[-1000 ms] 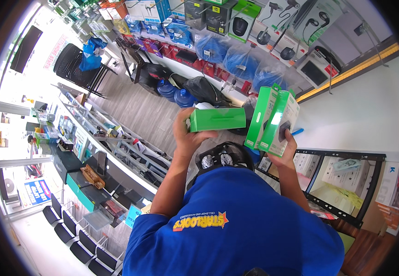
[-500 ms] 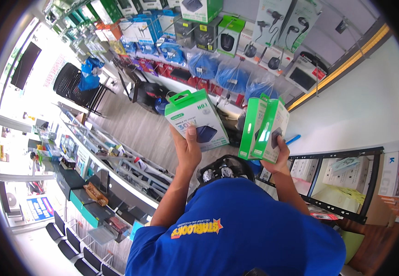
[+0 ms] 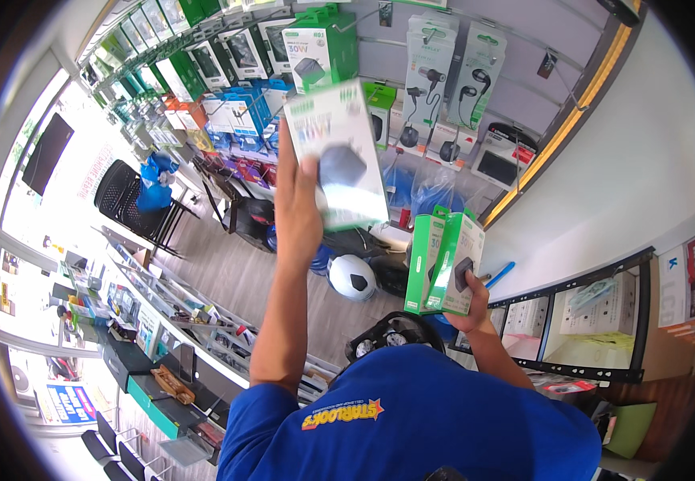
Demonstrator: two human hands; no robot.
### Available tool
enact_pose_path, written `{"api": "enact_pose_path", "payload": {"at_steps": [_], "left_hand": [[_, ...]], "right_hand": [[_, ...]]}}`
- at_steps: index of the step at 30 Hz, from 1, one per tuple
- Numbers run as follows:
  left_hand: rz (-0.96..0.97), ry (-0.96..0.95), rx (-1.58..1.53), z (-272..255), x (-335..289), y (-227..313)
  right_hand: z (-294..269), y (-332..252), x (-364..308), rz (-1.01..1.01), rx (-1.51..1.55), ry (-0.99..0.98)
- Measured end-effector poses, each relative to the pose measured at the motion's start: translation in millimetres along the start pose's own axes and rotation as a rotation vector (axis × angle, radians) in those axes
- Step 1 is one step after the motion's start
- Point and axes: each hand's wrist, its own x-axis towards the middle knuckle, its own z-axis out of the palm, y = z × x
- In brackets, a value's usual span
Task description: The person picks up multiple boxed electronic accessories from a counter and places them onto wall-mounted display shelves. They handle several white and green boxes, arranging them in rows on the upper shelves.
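My left hand (image 3: pixel 298 216) grips a white and green charger box (image 3: pixel 339 160), thumb on its front and fingers at its left edge. The box is raised before the wall display and slightly blurred. Just above and behind it hang similar charger boxes (image 3: pixel 310 60) on a hook. My right hand (image 3: pixel 473 306) is lower and to the right, closed round two more charger boxes (image 3: pixel 446 264) standing side by side, their green sides turned left. Its thumb lies on the front of the right-hand box.
Earphone packs (image 3: pixel 427 80) and a boxed mouse (image 3: pixel 378 116) hang on the wall rack. Below are blue bagged goods (image 3: pixel 435 192) and a black and white ball (image 3: pixel 353 278). A glass counter (image 3: pixel 195 297) runs along the left; a black-framed shelf (image 3: pixel 580 321) stands right.
My left hand has lifted its charger box up toward the hanging boxes. My right hand, with its two boxes, sits lower in view. The view has shifted, and the ball now shows.
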Motion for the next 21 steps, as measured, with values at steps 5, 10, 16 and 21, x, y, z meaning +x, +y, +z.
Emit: {"api": "enact_pose_path", "payload": {"at_steps": [5, 10, 16, 21], "left_hand": [[0.172, 0.065, 0.205, 23, 67, 36], [0.039, 0.079, 0.237, 23, 73, 35], [0.085, 0.047, 0.221, 21, 94, -2], [-0.034, 0.054, 0.394, 44, 143, -43]], "right_hand": [[-7, 2, -9, -0.021, 0.037, 0.033], [-9, 1, -19, -0.081, 0.023, 0.036], [-7, -4, -27, -0.128, -0.003, 0.107], [-5, -4, -31, -0.092, 0.044, 0.062]]}}
